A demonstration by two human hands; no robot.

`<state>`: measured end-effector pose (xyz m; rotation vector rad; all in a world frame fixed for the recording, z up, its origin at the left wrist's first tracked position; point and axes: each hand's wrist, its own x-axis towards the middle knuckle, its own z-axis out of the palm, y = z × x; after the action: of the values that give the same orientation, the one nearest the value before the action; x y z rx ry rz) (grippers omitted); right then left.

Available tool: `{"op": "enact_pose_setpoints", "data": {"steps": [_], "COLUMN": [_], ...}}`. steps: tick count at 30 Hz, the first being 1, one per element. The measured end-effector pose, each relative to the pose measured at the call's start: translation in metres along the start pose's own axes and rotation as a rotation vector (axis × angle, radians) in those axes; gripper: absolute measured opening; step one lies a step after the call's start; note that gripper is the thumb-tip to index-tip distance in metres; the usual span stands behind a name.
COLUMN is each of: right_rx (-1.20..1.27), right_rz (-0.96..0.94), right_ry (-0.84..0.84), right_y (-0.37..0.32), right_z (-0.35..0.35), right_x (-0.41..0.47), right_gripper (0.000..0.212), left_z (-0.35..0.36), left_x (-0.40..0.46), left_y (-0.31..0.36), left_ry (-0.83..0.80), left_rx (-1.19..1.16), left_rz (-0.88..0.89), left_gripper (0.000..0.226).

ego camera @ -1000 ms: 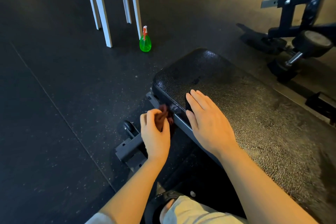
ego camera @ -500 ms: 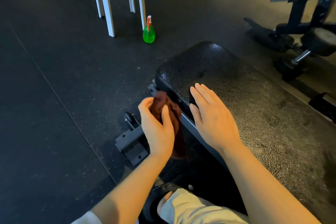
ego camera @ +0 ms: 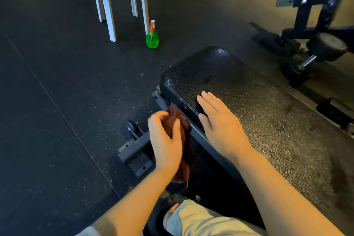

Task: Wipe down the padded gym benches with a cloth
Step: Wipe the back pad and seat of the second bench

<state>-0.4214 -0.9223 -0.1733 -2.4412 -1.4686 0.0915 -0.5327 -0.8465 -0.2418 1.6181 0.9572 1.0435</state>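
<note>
A black padded gym bench [ego camera: 258,105] runs from the middle of the view to the lower right, its textured top shining. My right hand [ego camera: 220,122] lies flat on the pad near its left edge, fingers straight. My left hand [ego camera: 164,140] grips a dark red cloth [ego camera: 184,151] beside the bench's left side, by the grey metal frame rail [ego camera: 199,136]. The cloth hangs down below my hand along the frame.
A green spray bottle [ego camera: 152,37] with a red nozzle stands on the dark rubber floor beside white stool legs [ego camera: 111,11]. The bench foot with a small wheel [ego camera: 132,126] juts left. Another black weight machine [ego camera: 316,30] stands at the upper right. My knee [ego camera: 191,216] is below.
The cloth was bunched in my left hand and now hangs open below it against the bench side. My left hand shifted slightly along the frame. The right hand stays flat on the pad.
</note>
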Motion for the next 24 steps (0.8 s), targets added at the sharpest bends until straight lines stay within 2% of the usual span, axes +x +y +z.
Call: {"op": "enact_pose_setpoints", "data": {"steps": [2, 6, 11, 16, 20, 22, 24], "right_rx": [0.049, 0.094, 0.109, 0.103, 0.1, 0.096, 0.09], "right_rz": [0.001, -0.008, 0.002, 0.015, 0.016, 0.018, 0.021], "right_ry": [-0.013, -0.025, 0.034, 0.064, 0.061, 0.071, 0.076], "right_y": [0.007, 0.021, 0.023, 0.023, 0.023, 0.022, 0.022], "right_z": [-0.006, -0.014, -0.01, -0.006, -0.005, -0.005, -0.005], "right_x": [-0.005, -0.018, -0.027, -0.03, -0.029, -0.028, -0.029], "right_gripper": [0.046, 0.043, 0.042, 0.042, 0.043, 0.043, 0.043], "left_z": [0.001, 0.018, 0.013, 0.007, 0.023, 0.026, 0.023], "left_x": [0.016, 0.018, -0.018, 0.008, 0.018, 0.015, 0.006], "left_y": [0.016, 0.021, -0.006, 0.014, 0.016, 0.0, -0.015], "left_ry": [0.048, 0.027, -0.207, 0.045, 0.02, -0.014, -0.12], "left_rx": [-0.019, -0.039, -0.005, -0.091, -0.031, -0.01, 0.032], "left_rz": [0.053, 0.062, -0.006, 0.065, 0.176, 0.13, 0.022], "left_gripper": [0.017, 0.017, 0.026, 0.024, 0.017, 0.018, 0.023]}}
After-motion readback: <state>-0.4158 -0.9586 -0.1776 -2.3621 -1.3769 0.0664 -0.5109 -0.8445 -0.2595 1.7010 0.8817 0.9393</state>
